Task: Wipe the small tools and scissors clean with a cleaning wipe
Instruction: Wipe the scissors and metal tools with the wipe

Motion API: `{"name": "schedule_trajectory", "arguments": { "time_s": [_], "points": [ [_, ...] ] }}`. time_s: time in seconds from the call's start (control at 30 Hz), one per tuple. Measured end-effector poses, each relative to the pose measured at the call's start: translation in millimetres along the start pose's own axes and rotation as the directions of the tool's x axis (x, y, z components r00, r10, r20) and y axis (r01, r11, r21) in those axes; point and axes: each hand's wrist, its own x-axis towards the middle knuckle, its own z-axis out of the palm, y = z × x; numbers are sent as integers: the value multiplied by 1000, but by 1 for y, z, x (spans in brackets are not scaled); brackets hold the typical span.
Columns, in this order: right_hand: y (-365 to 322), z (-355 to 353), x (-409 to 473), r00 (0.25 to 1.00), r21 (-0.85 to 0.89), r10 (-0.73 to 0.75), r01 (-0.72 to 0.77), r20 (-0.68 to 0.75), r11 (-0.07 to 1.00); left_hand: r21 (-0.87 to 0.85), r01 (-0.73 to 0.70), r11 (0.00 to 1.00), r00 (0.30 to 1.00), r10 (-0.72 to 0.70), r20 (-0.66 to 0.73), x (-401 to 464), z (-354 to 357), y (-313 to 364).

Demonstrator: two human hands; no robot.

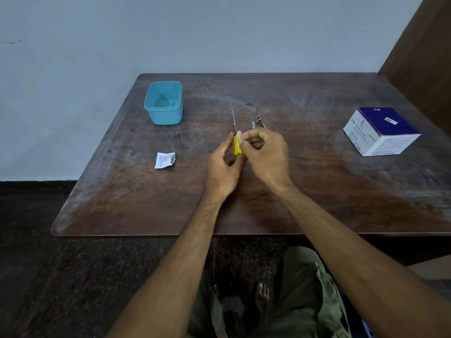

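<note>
Table (292, 191); box (380, 130) labelled "BD".

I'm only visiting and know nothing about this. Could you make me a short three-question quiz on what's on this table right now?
1. True or false: the blue tub stands on the person's left of the hands.
2. Which hand pinches the white wipe? A) left B) right C) neither
3. Fill in: the scissors have ____ handles.

Key
1. True.
2. B: the right hand pinches it against the scissors, which the left hand holds. The box, the torn wrapper and two small metal tools lie apart on the table.
3. Yellow.
</note>
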Motion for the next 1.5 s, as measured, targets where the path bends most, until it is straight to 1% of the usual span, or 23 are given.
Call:
{"name": "schedule_trajectory", "arguments": {
  "time_s": [0.17, 0.3, 0.4, 0.5, 0.63, 0.73, 0.8, 0.87, 0.93, 0.97, 1.0, 1.03, 1.1, 1.13, 1.2, 1.3, 1.4, 1.5],
  "points": [
    [-4, 3, -2, 995, -136, -75, 84, 71, 987, -1, -43, 999, 999, 43, -3, 1, 3, -3],
    [-4, 6, -3, 991, -185, -78, 97, 105, 978, 2, -51, 999, 999, 51, -13, -1, 4, -2],
    [-3, 8, -1, 987, -204, -93, 119, 135, 972, -44, -22, 999, 1000, 22, -19, 1, 4, -2],
    [-5, 9, 1, 982, -161, -98, 124, 159, 979, -97, -5, 995, 1000, 4, -17, 2, 2, -2],
    [-5, 8, 3, 991, -64, -19, 28, 135, 998, -166, 39, 985, 999, -43, -19, 3, 1, -6],
    [-3, 6, 5, 993, 35, 10, -14, 118, 999, -215, 85, 973, 996, -91, -15, 3, 2, -7],
    [0, 2, 8, 996, 110, 33, -41, 80, 993, -245, 123, 962, 991, -133, -27, 3, 2, -6],
    [2, -2, 12, 1000, 113, 10, -10, 6, 994, -255, 140, 957, 987, -155, -38, 4, 3, -5],
    [3, -6, 16, 996, 26, -79, 80, -43, 996, -263, 149, 953, 985, -166, -45, 4, 3, -4],
    [3, -8, 17, 986, -60, -159, 157, -40, 986, -271, 155, 950, 984, -174, -45, 4, 3, -4],
    [3, -8, 17, 970, -156, -245, 242, 1, 958, -278, 159, 947, 983, -178, -43, 4, 3, -4],
    [4, -7, 16, 948, -245, -305, 318, 87, 916, -279, 158, 947, 983, -176, -42, 4, 3, -5],
    [6, -1, 12, 906, -383, -316, 407, 281, 829, -269, 137, 953, 988, -153, -38, 4, 2, -8],
    [8, 3, 8, 884, -439, -331, 454, 330, 776, -262, 124, 957, 990, -138, -37, 4, 1, -9],
    [12, 7, 2, 835, -506, -409, 548, 367, 666, -263, 118, 958, 990, -133, -43, 4, 1, -9],
    [17, 4, 3, 808, -539, -457, 588, 371, 603, -302, 142, 943, 986, -161, -40, 4, 2, -6],
    [19, -2, 14, 833, -587, -428, 552, 351, 592, -325, 178, 929, 980, -195, -20, 5, 3, -6],
    [22, -1, 14, 833, -602, -412, 552, 368, 577, -358, 176, 917, 980, -197, -23, 5, 2, -3]
  ]
}}
